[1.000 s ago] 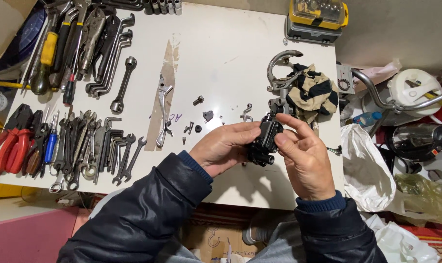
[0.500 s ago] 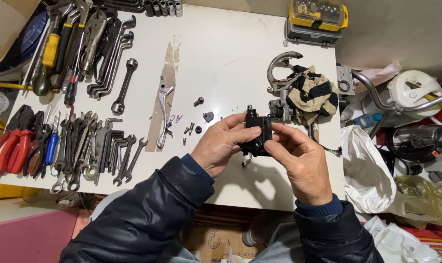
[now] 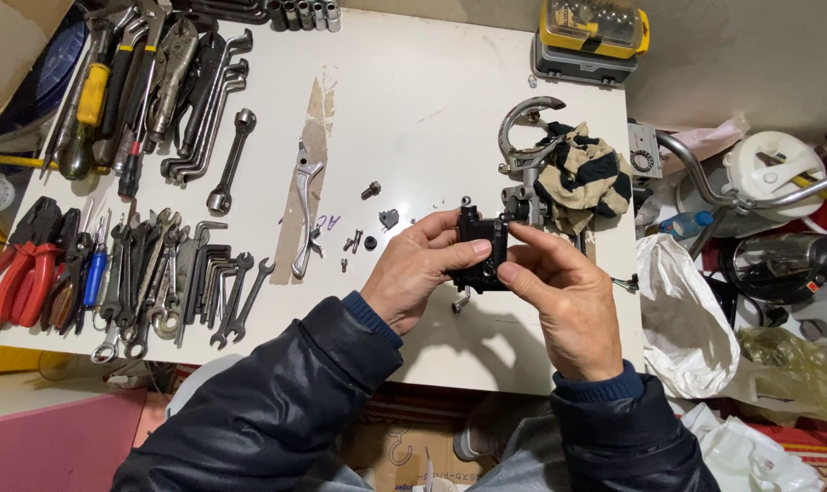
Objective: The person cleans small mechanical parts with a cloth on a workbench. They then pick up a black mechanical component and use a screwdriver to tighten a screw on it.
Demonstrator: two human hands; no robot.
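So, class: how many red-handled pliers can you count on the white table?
2. Both red-handled pliers lie side by side at the white table's left edge, beside the row of spanners. More may be hidden beyond the frame's edge.

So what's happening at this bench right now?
A person in a dark jacket holds a small black mechanical part above a white table, left hand on one side and right hand on the other. Loose bolts and a silver lever lie just left of the hands. Wrenches and red-handled pliers are laid out at the table's left edge, and a striped rag sits behind the part.
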